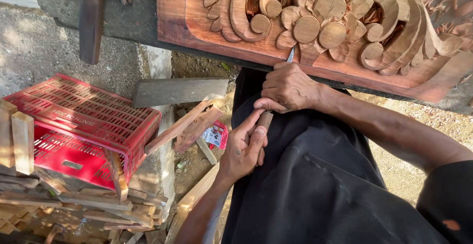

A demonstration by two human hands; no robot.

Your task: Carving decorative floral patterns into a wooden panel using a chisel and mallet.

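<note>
Both hands are on the chisel point(276, 94) here, its blade tip meeting the lower part of the carved panel point(315, 32), just under the round scrollwork near the panel's bottom edge. The right hand point(290, 87) is closed over the shaft close to the blade, knuckles almost against the panel's edge, its grip pressed tight around the tool. The left hand point(243, 148) sits lower, fingers curled round the wooden handle, thumb laid along it. To do this cut well, I'd judge the upper hand should steer and brake while the lower one supplies the push, short strokes, blade kept shallow so it doesn't dig into the raised petals. The panel lies across the worktop's near edge, over the dark apron point(315, 185). Off to the left, a red crate point(84, 121) sits among wood offcuts point(98, 209).
</note>
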